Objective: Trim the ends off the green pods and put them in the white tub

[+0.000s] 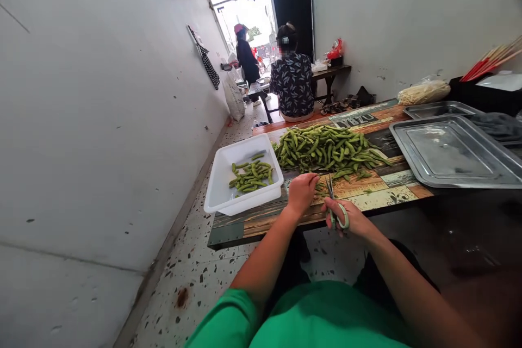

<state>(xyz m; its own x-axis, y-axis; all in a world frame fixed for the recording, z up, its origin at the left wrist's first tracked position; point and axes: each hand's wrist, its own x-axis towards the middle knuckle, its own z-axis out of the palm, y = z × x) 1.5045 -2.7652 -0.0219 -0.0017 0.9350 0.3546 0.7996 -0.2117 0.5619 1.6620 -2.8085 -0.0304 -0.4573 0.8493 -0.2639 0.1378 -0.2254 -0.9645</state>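
My right hand (345, 216) holds a pair of scissors (342, 216) with pale green handles, its fingers in the loops. The blades point away from me over the table edge and look slightly apart. Just left of the blades, my left hand (302, 194) is closed in a pinch; what its fingertips hold is too small to make out. Beyond both hands lies a large heap of green soybean pods (326, 147). To the left, a white plastic tub (218, 176) holds a smaller lot of pods (252, 175). Small green bits (320, 191) lie on the table by my left fingers.
The wood-patterned table (391, 196) carries metal trays (452, 152) on the right. Behind them are a bag of skewers (424, 92) and red-tipped sticks (485, 65). One person (291, 84) sits beyond the table; another (247, 57) stands near the doorway. A wall (101, 119) runs along the left.
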